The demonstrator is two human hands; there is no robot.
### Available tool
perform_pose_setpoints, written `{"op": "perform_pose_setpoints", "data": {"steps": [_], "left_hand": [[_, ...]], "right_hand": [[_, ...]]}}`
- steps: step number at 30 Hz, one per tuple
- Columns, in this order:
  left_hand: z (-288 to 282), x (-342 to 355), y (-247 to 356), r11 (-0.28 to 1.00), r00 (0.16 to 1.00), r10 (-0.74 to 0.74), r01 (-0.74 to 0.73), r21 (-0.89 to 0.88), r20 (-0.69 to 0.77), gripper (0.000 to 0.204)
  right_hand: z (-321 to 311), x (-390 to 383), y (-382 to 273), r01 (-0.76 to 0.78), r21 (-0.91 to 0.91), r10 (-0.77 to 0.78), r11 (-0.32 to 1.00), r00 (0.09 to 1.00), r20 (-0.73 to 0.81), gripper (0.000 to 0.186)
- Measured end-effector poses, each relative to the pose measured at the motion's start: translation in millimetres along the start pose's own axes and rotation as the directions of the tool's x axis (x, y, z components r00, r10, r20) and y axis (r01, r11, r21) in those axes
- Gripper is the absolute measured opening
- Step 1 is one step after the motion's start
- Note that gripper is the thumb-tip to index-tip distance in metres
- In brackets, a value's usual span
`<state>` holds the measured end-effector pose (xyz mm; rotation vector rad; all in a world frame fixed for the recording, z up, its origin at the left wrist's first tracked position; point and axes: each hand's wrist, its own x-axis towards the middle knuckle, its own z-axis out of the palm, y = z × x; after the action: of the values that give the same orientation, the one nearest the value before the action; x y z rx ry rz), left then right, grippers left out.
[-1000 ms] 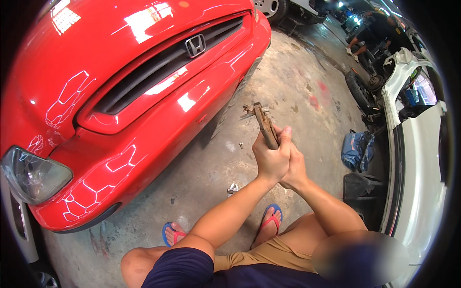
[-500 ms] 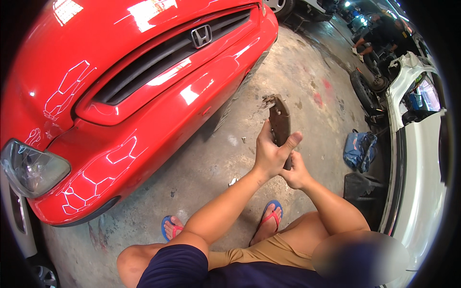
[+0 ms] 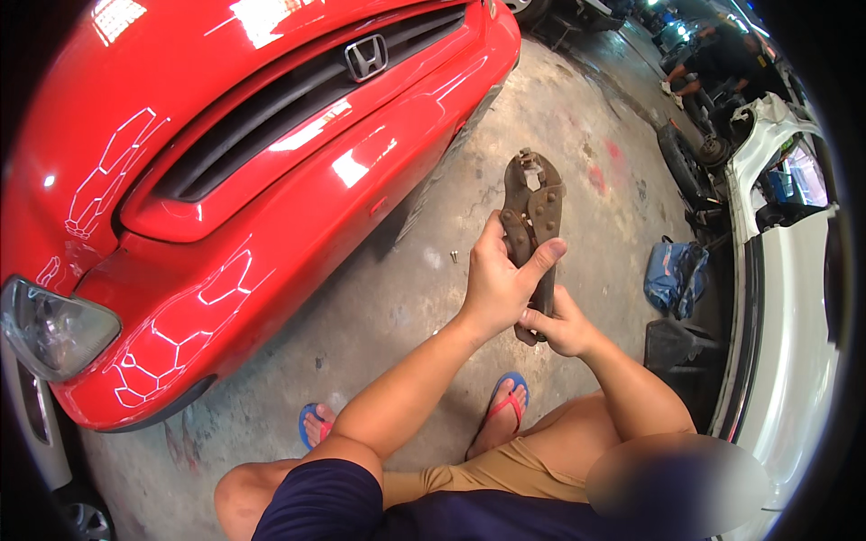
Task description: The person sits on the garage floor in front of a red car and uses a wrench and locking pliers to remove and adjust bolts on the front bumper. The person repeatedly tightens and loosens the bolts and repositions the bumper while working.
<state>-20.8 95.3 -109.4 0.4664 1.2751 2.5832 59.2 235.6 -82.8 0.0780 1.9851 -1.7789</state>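
A pair of rusty brown locking pliers [image 3: 546,207] is held up over the floor, its flat side with rivets facing me and its curved jaws pointing away. A gap shows between the jaws near their tips. My left hand [image 3: 499,287] is closed round the middle of the pliers, thumb lying across the upper side. Lower down, my right hand [image 3: 566,326] grips the handle ends, its thumb reaching toward the left hand. Part of the handles is hidden behind my fingers.
To the left stands a red car [image 3: 298,216] with its bumper close to my left arm. A white car body [image 3: 794,307] is along the right, near a blue bag [image 3: 675,278] and a loose wheel [image 3: 683,162]. Two small screws [image 3: 454,256] lie on the concrete floor. Another person [image 3: 722,63] works far right.
The pliers have turned from edge-on to flat side toward me, so both jaws and the rivets now show. Both hands still hold them. My view has shifted slightly.
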Motion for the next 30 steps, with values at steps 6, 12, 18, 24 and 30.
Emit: {"op": "perform_pose_setpoints", "data": {"steps": [6,12,18,24,30], "left_hand": [[-0.6,1.0,0.0,0.999,0.999,-0.03,0.029,-0.022,-0.026,0.042],[-3.3,2.0,-2.4,0.996,0.998,-0.054,0.052,-0.071,-0.026,0.039],[-6.9,2.7,3.6,0.98,0.982,-0.189,0.19,-0.063,0.015,0.039],[-5.1,1.6,-2.1,0.981,0.987,-0.158,0.159,-0.107,0.02,0.037],[1.5,-0.9,-11.3,0.98,0.997,-0.081,0.076,-0.184,-0.016,0.029]], "right_hand": [[7.5,-2.4,-7.8,-0.055,-0.075,0.054,0.996,0.998,-0.015,0.032],[10.3,-3.5,-12.5,-0.122,-0.073,0.122,0.99,0.992,-0.006,0.037],[13.3,-8.8,-20.5,-0.127,-0.077,0.121,0.989,0.989,-0.085,0.044],[9.5,-13.8,-20.3,-0.134,-0.006,0.133,0.991,0.988,-0.075,0.041],[4.6,-17.1,-20.7,-0.131,0.058,0.133,0.99,0.99,-0.047,0.04]]}}
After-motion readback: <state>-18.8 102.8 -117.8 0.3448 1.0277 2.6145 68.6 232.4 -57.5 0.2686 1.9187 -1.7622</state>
